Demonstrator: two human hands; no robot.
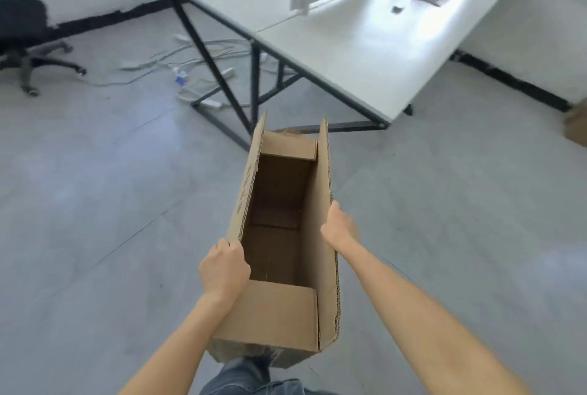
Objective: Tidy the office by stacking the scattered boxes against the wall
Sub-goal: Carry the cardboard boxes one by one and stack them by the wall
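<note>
Two bare hands hold a long brown corrugated cardboard box [279,308], open-topped with its long flaps upright, low in the middle of the view above the grey floor [95,204]. Dark marks run along its left flap, too blurred to read. The left hand [224,267], its arm reaching in from 7 o'clock, has its grip curled over that flap's near end. The right hand [340,229], reaching in from 5 o'clock, grips the right flap's edge, thumb up. A white surface [317,45] stands at 1 o'clock.
</note>
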